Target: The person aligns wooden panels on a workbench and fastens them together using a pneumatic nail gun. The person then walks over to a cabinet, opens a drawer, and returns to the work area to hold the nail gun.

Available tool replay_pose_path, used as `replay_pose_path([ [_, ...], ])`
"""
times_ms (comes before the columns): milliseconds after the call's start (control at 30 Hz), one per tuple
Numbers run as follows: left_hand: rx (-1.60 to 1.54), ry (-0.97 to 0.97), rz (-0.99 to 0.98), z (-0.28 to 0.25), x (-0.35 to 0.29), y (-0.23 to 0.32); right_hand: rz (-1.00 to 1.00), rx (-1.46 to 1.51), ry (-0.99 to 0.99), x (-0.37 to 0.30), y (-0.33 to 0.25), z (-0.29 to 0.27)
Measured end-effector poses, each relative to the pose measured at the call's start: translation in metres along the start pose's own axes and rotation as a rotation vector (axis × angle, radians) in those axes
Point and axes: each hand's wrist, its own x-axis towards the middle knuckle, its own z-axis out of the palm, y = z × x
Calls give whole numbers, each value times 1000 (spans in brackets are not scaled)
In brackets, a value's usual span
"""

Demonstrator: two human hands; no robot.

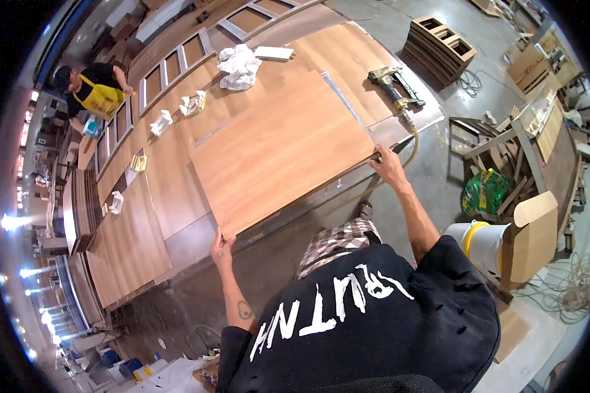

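A flat rectangular wood panel (285,154) lies over the worktable, its near edge toward me. My left hand (223,249) grips the panel's near left corner. At the near right corner, my right hand (388,166) holds the edge, thumb on top and the other fingers partly hidden. Grey strips of a frame (347,101) show along the panel's far right side. Beyond my right hand rests a black and gold nail gun (394,89), joined to a yellowish air hose (414,147).
Crumpled white plastic (238,67) and small packets (192,103) lie on the table, with open frames (177,69) along its far side. A co-worker in a yellow apron (102,99) stands far left. Stacked frames (437,49) and a white bucket (482,243) stand on the right.
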Motion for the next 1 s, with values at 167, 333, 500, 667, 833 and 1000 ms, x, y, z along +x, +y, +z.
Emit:
replay_pose_path([
  [167, 281, 55, 84, 9, 9, 7, 2, -59, 140, -14, 15, 16],
  [333, 12, 145, 56, 15, 13, -18, 43, -40, 227, -24, 11, 28],
  [500, -5, 258, 82, 29, 11, -22, 64, 18, 323, -28, 5, 26],
  [667, 241, 323, 63, 32, 5, 0, 151, 123, 215, -20, -7, 5],
  [833, 336, 249, 144, 27, 2, 14, 119, 216, 252, -16, -4, 1],
  [1000, 256, 302, 130, 32, 3, 13, 234, 230, 179, -7, 23, 5],
])
